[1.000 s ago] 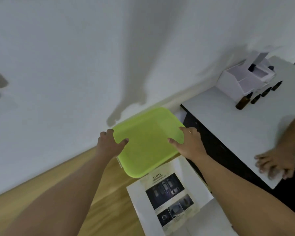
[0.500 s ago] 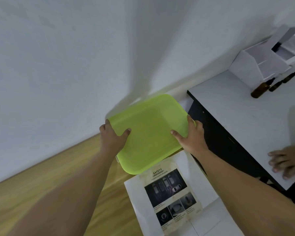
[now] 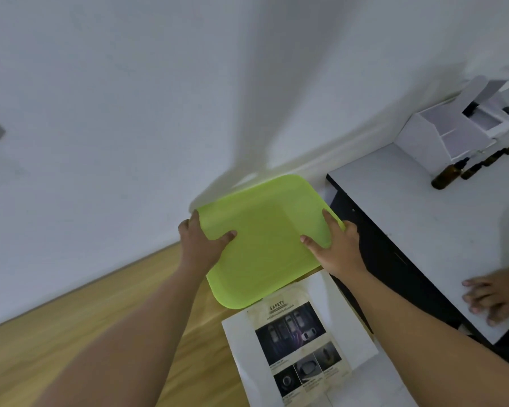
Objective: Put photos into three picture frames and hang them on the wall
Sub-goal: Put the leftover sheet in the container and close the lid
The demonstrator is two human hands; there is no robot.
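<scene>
I hold a lime-green rectangular tray-like panel (image 3: pixel 265 239) up in front of the white wall (image 3: pixel 130 113). My left hand (image 3: pixel 200 242) grips its left edge, thumb lying across the front face. My right hand (image 3: pixel 338 245) grips its right edge, thumb likewise on the front. Below the panel lies a printed sheet headed "SAFETY" (image 3: pixel 300 348), with dark photos, on a white surface (image 3: pixel 353 333). No picture frame shows as such.
A white table (image 3: pixel 409 218) with a dark side stands at right, carrying a white cardboard box (image 3: pixel 441 139) and brown dropper bottles (image 3: pixel 447 177). Another person's hand (image 3: pixel 494 298) rests on its near edge. Wooden floor (image 3: pixel 71 333) runs along the left.
The green panel stays in both hands; it dipped a little and now sits about where it was. The view shifted, and the other person's hand slid right on the table.
</scene>
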